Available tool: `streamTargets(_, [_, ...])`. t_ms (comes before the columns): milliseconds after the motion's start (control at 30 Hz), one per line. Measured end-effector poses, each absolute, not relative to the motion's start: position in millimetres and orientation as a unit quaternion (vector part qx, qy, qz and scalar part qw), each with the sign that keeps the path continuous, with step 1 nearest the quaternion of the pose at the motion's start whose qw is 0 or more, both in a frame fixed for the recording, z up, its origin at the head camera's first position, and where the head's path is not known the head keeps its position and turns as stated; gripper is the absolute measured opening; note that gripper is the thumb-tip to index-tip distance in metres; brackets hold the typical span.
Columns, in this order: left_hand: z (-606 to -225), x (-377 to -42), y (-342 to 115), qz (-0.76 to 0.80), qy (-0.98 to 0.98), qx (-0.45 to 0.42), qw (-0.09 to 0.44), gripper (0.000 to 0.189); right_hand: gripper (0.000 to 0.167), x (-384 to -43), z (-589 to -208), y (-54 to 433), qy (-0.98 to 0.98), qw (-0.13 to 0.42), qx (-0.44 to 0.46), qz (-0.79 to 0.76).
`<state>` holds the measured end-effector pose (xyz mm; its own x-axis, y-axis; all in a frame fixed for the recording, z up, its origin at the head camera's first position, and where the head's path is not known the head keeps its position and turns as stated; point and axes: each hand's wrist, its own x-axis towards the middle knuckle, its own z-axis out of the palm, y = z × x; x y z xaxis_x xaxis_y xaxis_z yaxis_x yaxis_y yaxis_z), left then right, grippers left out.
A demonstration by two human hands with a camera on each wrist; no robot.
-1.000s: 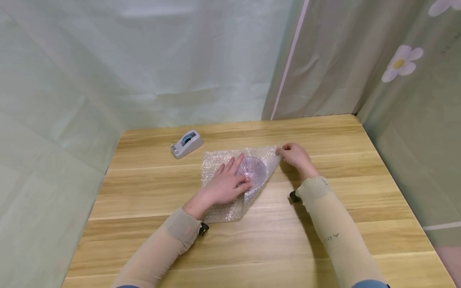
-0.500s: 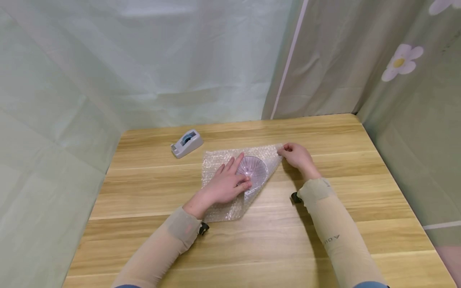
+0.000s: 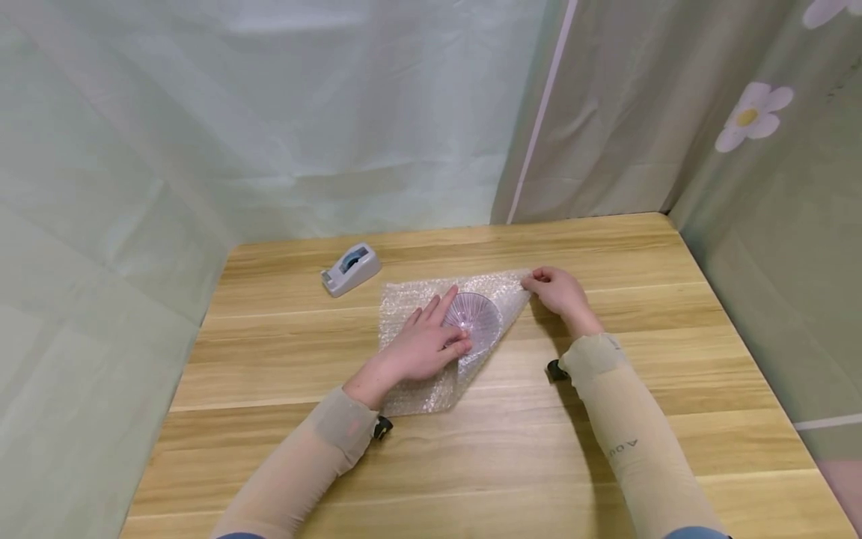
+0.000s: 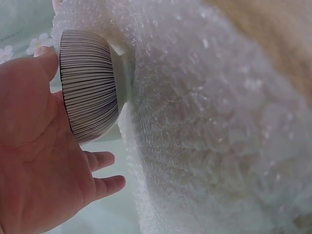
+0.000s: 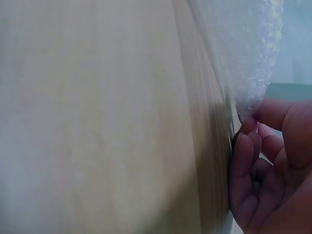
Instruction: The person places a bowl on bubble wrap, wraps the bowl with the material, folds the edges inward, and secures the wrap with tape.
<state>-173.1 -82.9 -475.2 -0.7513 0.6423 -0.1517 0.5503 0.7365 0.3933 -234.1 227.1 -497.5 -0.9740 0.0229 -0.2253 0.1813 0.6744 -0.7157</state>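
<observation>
On the wooden desk point(image 3: 505, 468) there lies a sheet of bubble wrap point(image 3: 405, 301), and on it, near its right side, stands a bowl point(image 3: 483, 318) with its mouth upward. In the left wrist view the outer wall of the bowl is covered with fine dark lines, and its foot is turned to the wrap. The left hand point(image 3: 426, 346) lies over the left part of the bowl, with the fingers point(image 3: 442, 305) almost straight and somewhat spread, and the thumb apart from them, above the bowl. This hand is not curled round the bowl; how strongly it presses on it, I cannot tell. The right hand point(image 3: 557, 292) pinches the far right corner of the wrap between thumb and forefinger, while its other fingers are bent inward. From this corner the edge of the wrap runs slantwise, close beside the bowl, toward the near side. The lower right part of the bowl looks paler, but I cannot tell if a layer of wrap covers it. Farther back on the desk, to the left of the wrap and apart from it, stands a grey tape dispenser point(image 3: 351, 269) with a bluish roll. Both forearms wear beige sleeves point(image 3: 289, 475), and behind the desk hangs a pale green curtain point(image 3: 377, 112).
</observation>
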Motion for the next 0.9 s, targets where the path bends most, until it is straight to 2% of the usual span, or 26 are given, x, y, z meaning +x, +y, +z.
streamTargets(400, [-476.2,-173.0,-81.7,0.162,0.922,0.323,0.14,0.057,0.046,-237.2,-501.6,233.1,0.867,0.101,0.086,-0.48])
streamTargets(700, [-477.3,-175.2,-81.7,0.165,0.922,0.319,0.145,0.053,0.043,-235.1,-500.3,230.6,0.837,0.066,0.099,-0.534])
streamTargets(900, [-477.7,-174.9,-82.8,0.17,0.92,0.321,0.149,0.054,0.047,-232.4,-495.5,230.8,0.806,0.084,0.112,-0.574])
